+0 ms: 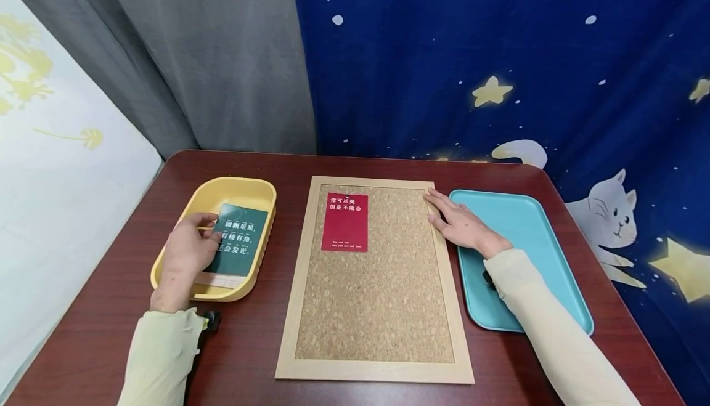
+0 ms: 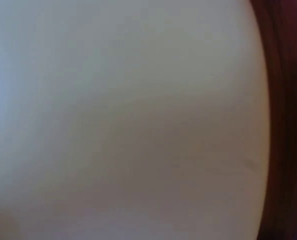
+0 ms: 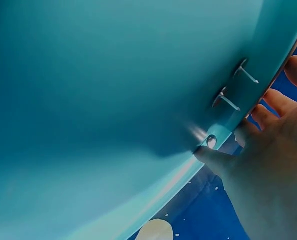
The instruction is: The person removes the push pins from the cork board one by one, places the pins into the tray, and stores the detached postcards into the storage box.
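Note:
My left hand [image 1: 191, 246] reaches into a yellow basket [image 1: 270, 199], its bent fingers and thumb at the left edge of a dark green card [image 1: 238, 252] with white writing. Whether they pinch the card is hidden, and the left wrist view is only a pale blur. Under the green card a pinkish-white card [image 1: 222, 280] shows. My right hand [image 1: 460, 224] rests with fairly straight fingers on the upper right frame of a cork board [image 1: 383, 307]. A red card [image 1: 345, 227] hangs on the board's upper left, with a small dark pin [image 1: 347, 196] at its top.
Right of the board, partly under my right forearm, lies a turquoise tray [image 1: 532, 227]. In the right wrist view it holds thumbtacks [image 3: 228, 101]; another round metal head [image 3: 211, 141] shows near its edge. Curtains [image 1: 249, 55] hang behind the dark red table [image 1: 127, 258].

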The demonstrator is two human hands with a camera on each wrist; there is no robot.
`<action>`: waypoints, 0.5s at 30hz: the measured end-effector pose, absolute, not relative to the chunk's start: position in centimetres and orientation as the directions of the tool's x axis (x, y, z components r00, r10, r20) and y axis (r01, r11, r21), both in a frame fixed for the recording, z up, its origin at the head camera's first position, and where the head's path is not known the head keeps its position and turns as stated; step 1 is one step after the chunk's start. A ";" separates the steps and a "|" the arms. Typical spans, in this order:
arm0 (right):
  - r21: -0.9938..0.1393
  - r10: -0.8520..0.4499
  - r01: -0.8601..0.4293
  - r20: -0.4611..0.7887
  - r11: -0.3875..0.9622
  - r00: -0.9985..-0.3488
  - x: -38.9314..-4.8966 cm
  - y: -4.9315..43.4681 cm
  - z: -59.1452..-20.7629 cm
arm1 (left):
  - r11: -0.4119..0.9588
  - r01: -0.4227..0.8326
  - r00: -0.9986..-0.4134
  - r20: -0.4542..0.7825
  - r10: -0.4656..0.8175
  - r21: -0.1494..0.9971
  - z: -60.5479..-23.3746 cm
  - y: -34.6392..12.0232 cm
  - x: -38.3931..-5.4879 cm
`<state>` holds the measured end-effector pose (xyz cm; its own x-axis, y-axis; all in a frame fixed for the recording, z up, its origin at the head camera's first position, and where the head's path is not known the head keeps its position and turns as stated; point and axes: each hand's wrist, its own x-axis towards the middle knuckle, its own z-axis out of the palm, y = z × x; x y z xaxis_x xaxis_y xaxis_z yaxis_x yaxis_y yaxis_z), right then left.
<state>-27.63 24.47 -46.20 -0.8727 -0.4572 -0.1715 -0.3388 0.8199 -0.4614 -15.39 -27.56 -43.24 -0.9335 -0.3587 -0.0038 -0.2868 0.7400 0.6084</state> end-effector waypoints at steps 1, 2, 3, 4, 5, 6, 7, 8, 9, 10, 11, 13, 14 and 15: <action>-0.461 -0.457 -0.339 -0.171 0.820 -0.873 -27.6 24.5 -46.2 | 0.742 -0.290 -0.933 -0.005 -0.361 0.604 -43.2 -27.5 -15.4; -0.460 -0.458 -0.340 -0.171 0.820 -0.872 -27.7 24.5 -46.2 | 0.745 -0.293 -0.932 -0.006 -0.362 0.599 -43.2 -27.5 -15.4; -0.461 -0.458 -0.340 -0.171 0.819 -0.872 -27.7 24.5 -46.1 | 0.747 -0.295 -0.932 -0.007 -0.363 0.596 -43.2 -27.5 -15.4; -0.462 -0.458 -0.339 -0.171 0.820 -0.873 -27.7 24.5 -46.1 | 0.747 -0.298 -0.932 -0.010 -0.363 0.594 -43.2 -27.5 -15.4; -0.462 -0.457 -0.339 -0.171 0.820 -0.873 -27.7 24.5 -46.1 | 0.748 -0.300 -0.932 -0.013 -0.363 0.592 -43.2 -27.6 -15.4; -0.462 -0.456 -0.338 -0.172 0.820 -0.873 -27.7 24.5 -46.1 | 0.750 -0.301 -0.932 -0.015 -0.362 0.589 -43.2 -27.6 -15.4; -0.460 -0.456 -0.337 -0.173 0.821 -0.873 -27.7 24.5 -46.1 | 0.751 -0.301 -0.933 -0.018 -0.360 0.588 -43.2 -27.6 -15.4; -0.459 -0.455 -0.337 -0.174 0.822 -0.873 -27.7 24.5 -46.1 | 0.751 -0.301 -0.934 -0.022 -0.357 0.588 -43.2 -27.7 -15.4; -0.458 -0.455 -0.337 -0.174 0.823 -0.873 -27.7 24.5 -46.1 | 0.751 -0.301 -0.935 -0.026 -0.354 0.588 -43.3 -27.7 -15.5; -0.456 -0.454 -0.337 -0.174 0.824 -0.874 -27.6 24.5 -46.1 | 0.752 -0.300 -0.936 -0.029 -0.351 0.587 -43.3 -27.7 -15.5; -0.455 -0.454 -0.337 -0.175 0.824 -0.874 -27.6 24.5 -46.1 | 0.753 -0.300 -0.937 -0.032 -0.349 0.586 -43.3 -27.7 -15.5; -0.453 -0.454 -0.338 -0.174 0.825 -0.874 -27.6 24.5 -46.2 | 0.753 -0.303 -0.937 -0.039 -0.346 0.585 -43.3 -27.8 -15.5; -0.454 -0.453 -0.337 -0.174 0.825 -0.874 -27.6 24.5 -46.2 | 0.751 -0.306 -0.937 -0.043 -0.348 0.585 -43.3 -27.8 -15.5; -0.455 -0.452 -0.336 -0.175 0.825 -0.875 -27.6 24.5 -46.2 | 0.750 -0.307 -0.936 -0.045 -0.348 0.585 -43.3 -27.8 -15.5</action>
<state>-27.61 24.49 -46.20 -0.8745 -0.4525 -0.1746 -0.3358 0.8247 -0.4551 -15.48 -27.82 -43.29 -0.9363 -0.3484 -0.0452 -0.3075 0.7504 0.5851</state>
